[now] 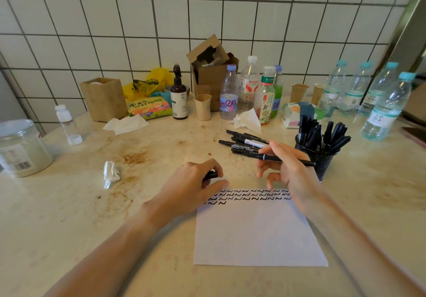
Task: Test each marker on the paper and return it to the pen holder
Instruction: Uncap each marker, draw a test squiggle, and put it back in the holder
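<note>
A white sheet of paper (258, 234) lies on the table with rows of black squiggles along its top edge. My right hand (288, 170) pinches a black marker (297, 160) held level above the paper's top right corner. My left hand (196, 184) grips a black marker cap (211, 174) at the paper's top left corner. Several black markers (244, 144) lie loose on the table behind my hands. A black mesh pen holder (322, 160) full of markers stands just right of my right hand.
Bottles (229, 94), paper cups (299, 93), a cardboard box (212, 71), a wooden box (103, 98) and a snack bag (149, 108) line the tiled wall. Tissues (247, 119) and a crumpled wad (111, 173) lie on the stained table. A plastic jar (20, 149) stands far left.
</note>
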